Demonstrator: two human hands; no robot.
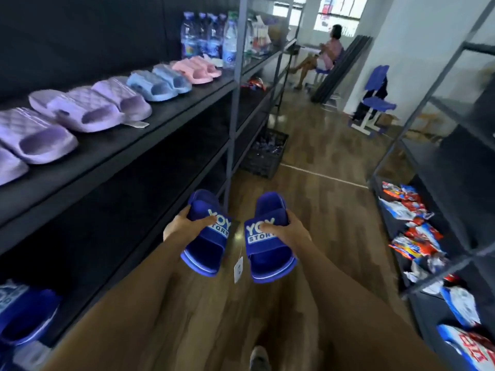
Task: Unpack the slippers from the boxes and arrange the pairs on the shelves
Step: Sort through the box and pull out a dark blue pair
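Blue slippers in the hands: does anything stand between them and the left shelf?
Nothing visible does. The left hand and right hand hold the blue slippers over the floor beside the shelf, open at its front.

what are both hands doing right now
Left hand: grips the left blue slipper by its strap.
Right hand: grips the right blue slipper by its strap.

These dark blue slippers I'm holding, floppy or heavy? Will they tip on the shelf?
Probably stiff: the dark blue slippers hold their shape gripped only at the strap. Likely light: the left hand and right hand carry one each. Flat soles should sit steadily.
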